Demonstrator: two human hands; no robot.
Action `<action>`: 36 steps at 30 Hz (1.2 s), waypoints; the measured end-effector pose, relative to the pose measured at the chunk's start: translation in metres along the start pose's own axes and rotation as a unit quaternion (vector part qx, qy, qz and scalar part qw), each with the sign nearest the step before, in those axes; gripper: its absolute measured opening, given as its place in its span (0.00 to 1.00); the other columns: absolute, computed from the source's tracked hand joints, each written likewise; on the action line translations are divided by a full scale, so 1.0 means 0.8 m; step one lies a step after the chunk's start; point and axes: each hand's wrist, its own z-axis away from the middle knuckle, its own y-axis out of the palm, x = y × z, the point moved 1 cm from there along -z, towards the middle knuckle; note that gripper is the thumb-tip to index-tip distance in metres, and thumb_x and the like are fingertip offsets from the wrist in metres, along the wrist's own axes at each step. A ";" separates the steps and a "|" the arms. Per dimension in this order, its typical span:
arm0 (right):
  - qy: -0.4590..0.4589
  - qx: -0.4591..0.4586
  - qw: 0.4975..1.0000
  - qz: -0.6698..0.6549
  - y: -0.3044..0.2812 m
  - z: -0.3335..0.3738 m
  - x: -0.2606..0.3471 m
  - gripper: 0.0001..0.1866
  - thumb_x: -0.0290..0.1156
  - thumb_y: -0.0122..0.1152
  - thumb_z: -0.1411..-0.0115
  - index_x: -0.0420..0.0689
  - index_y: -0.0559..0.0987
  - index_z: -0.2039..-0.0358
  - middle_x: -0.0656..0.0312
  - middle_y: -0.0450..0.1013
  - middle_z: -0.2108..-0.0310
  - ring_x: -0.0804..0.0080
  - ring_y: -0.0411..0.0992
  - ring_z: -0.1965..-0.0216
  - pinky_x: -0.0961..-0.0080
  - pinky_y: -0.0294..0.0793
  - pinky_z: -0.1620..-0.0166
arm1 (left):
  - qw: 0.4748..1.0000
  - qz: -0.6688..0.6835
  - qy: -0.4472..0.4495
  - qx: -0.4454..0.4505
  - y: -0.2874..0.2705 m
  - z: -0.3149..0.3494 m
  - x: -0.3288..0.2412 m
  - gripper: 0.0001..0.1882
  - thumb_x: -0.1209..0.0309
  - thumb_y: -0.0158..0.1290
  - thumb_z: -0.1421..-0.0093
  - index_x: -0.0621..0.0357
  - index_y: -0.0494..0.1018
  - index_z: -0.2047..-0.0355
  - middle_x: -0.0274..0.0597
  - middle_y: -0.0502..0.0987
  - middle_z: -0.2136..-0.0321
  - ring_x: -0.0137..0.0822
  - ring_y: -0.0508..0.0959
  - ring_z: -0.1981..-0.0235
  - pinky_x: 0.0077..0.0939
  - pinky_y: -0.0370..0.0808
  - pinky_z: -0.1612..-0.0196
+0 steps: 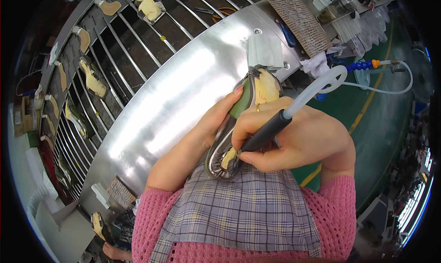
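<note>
Curved steel bench (174, 93) beside rod conveyor (115, 47) carrying more shoes. Shoe (239, 125) held sole-up over lap, gripped in left hand (206, 125) to steady it. Right hand (294, 139) closed pen-style on black tool (264, 133) with hose (321, 84), tip at sole edge.

Shoe soles (93, 78) ride a barred conveyor (138, 38)

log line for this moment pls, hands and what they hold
left hand: grips shoe upper | right hand: holds black tool, tip at shoe's near end | hose: runs from tool | behind: metal bench
</note>
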 end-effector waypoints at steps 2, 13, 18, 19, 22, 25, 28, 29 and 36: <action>0.010 0.005 1.000 0.009 -0.006 -0.001 -0.001 0.06 0.27 0.62 0.50 0.37 0.76 0.76 0.53 0.73 0.81 0.57 0.74 0.77 0.66 0.71 0.70 | 1.000 0.023 -0.013 -0.015 0.001 -0.001 0.005 0.25 0.54 0.43 0.31 0.62 0.67 0.44 0.48 0.77 0.54 0.35 0.80 0.57 0.27 0.79 0.55; 0.013 -0.188 0.967 0.172 -0.036 0.029 -0.001 0.06 0.23 0.66 0.53 0.40 0.80 0.72 0.62 0.72 0.79 0.76 0.69 0.79 0.81 0.65 0.76 | 0.992 0.105 0.000 -0.067 0.024 -0.001 0.001 0.22 0.58 0.45 0.31 0.59 0.66 0.44 0.45 0.78 0.55 0.33 0.81 0.61 0.25 0.81 0.60; -0.045 -0.301 0.942 0.144 -0.021 0.045 -0.009 0.07 0.22 0.67 0.54 0.37 0.81 0.72 0.60 0.75 0.77 0.72 0.72 0.78 0.80 0.68 0.73 | 0.993 0.118 0.019 -0.009 0.015 -0.010 -0.007 0.27 0.53 0.35 0.29 0.59 0.63 0.40 0.53 0.75 0.51 0.39 0.81 0.56 0.32 0.82 0.54; -0.062 -0.306 0.936 0.163 -0.017 0.047 -0.012 0.07 0.22 0.67 0.54 0.38 0.81 0.72 0.60 0.75 0.78 0.71 0.73 0.78 0.80 0.69 0.73 | 0.991 0.130 0.027 -0.020 0.014 -0.011 -0.009 0.25 0.55 0.37 0.29 0.59 0.63 0.40 0.52 0.76 0.52 0.39 0.81 0.57 0.31 0.82 0.56; -0.099 -0.272 0.941 0.172 -0.017 0.070 -0.019 0.10 0.18 0.68 0.56 0.39 0.79 0.70 0.58 0.74 0.78 0.67 0.74 0.77 0.76 0.71 0.74 | 0.985 0.161 0.053 -0.025 0.012 -0.009 -0.019 0.22 0.59 0.41 0.29 0.60 0.65 0.42 0.49 0.78 0.55 0.37 0.83 0.60 0.29 0.83 0.60; -0.063 -0.324 0.943 0.039 -0.033 0.074 -0.018 0.08 0.20 0.67 0.50 0.37 0.80 0.68 0.62 0.76 0.76 0.78 0.73 0.76 0.82 0.69 0.73 | 0.988 0.141 0.068 0.001 0.013 -0.003 -0.029 0.24 0.57 0.42 0.30 0.65 0.67 0.45 0.50 0.79 0.57 0.37 0.83 0.60 0.28 0.83 0.59; -0.008 -0.364 0.922 -0.133 -0.043 0.057 -0.031 0.09 0.29 0.67 0.42 0.37 0.81 0.66 0.66 0.75 0.77 0.84 0.69 0.78 0.85 0.66 0.75 | 0.996 0.053 0.071 -0.007 0.013 -0.003 -0.030 0.27 0.53 0.45 0.32 0.69 0.69 0.49 0.49 0.80 0.59 0.34 0.82 0.62 0.26 0.81 0.59; 0.019 -0.372 0.917 -0.140 -0.053 0.052 -0.042 0.10 0.31 0.66 0.41 0.37 0.80 0.67 0.66 0.74 0.78 0.85 0.67 0.80 0.86 0.64 0.76 | 0.996 0.029 0.085 0.014 0.002 -0.006 -0.025 0.29 0.51 0.46 0.32 0.70 0.70 0.50 0.49 0.80 0.60 0.33 0.82 0.63 0.25 0.81 0.59; -0.154 -0.399 0.883 0.195 -0.048 0.042 -0.049 0.05 0.23 0.66 0.46 0.39 0.79 0.68 0.57 0.75 0.73 0.68 0.75 0.72 0.77 0.72 0.69 | 0.991 -0.036 0.130 0.016 -0.019 -0.009 -0.027 0.31 0.49 0.48 0.34 0.72 0.71 0.52 0.49 0.80 0.62 0.32 0.82 0.64 0.24 0.80 0.60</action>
